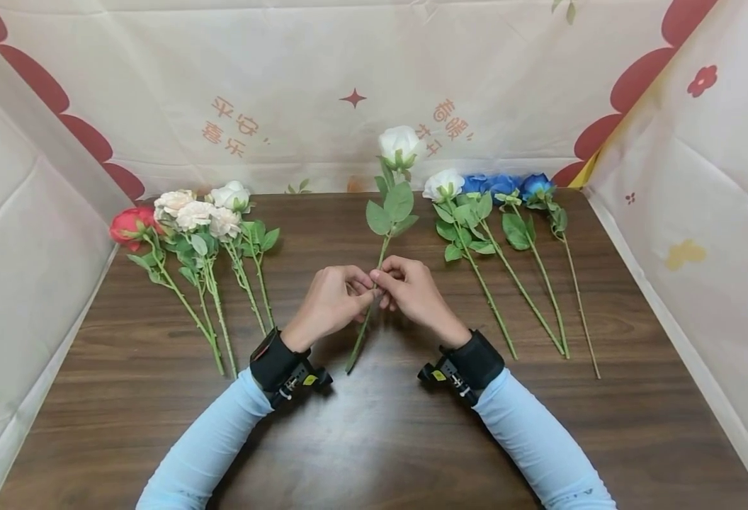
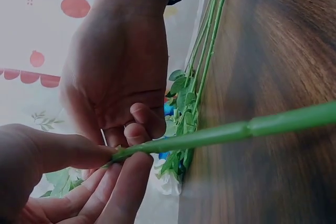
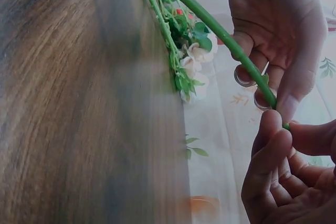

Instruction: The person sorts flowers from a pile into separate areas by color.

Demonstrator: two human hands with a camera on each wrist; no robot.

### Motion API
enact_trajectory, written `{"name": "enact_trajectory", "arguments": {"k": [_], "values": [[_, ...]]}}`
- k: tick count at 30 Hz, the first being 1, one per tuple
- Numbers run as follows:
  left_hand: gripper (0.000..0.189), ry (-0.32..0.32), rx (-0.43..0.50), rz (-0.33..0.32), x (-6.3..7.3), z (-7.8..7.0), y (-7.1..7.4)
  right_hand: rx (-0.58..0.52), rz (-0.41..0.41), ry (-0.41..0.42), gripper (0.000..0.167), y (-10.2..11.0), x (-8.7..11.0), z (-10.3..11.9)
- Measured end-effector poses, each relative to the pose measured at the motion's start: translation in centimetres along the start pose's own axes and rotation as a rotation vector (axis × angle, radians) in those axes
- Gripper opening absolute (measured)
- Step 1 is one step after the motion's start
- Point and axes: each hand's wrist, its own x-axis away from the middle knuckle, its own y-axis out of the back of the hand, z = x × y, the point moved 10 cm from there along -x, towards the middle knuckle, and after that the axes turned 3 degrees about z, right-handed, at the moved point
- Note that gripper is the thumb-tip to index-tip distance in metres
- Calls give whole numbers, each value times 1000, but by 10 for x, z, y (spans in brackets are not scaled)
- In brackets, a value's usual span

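An artificial white rose [image 1: 400, 146] stands out between both hands, its bloom pointing away from me and its stem slanting down toward me. My left hand [image 1: 334, 301] pinches the green stem [image 2: 210, 139] between thumb and fingers. Just above it, my right hand [image 1: 415, 294] pinches the same stem with thumb and index finger. In the right wrist view the fingertips of both hands meet closely around the stem [image 3: 228, 40]. Green leaves [image 1: 392, 209] sit between the bloom and the hands. The stem's lower end hangs free below the left hand.
On the left of the wooden table [image 1: 361, 439] lie a red rose [image 1: 133, 227], several pale pink blooms [image 1: 194, 214] and a white rose [image 1: 230, 195]. To the right lie another white rose [image 1: 443, 185] and blue roses [image 1: 535, 186]. Printed cloth [image 1: 323, 57] walls the table.
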Motion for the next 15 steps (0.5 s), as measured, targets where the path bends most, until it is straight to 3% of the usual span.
{"name": "enact_trajectory", "arguments": {"k": [8, 15], "values": [[19, -12, -18, 12, 1, -3, 4, 133, -11, -71, 24, 20, 1, -2], [24, 30, 1, 16, 5, -1, 17, 499, 53, -184, 30, 60, -8, -20]]}}
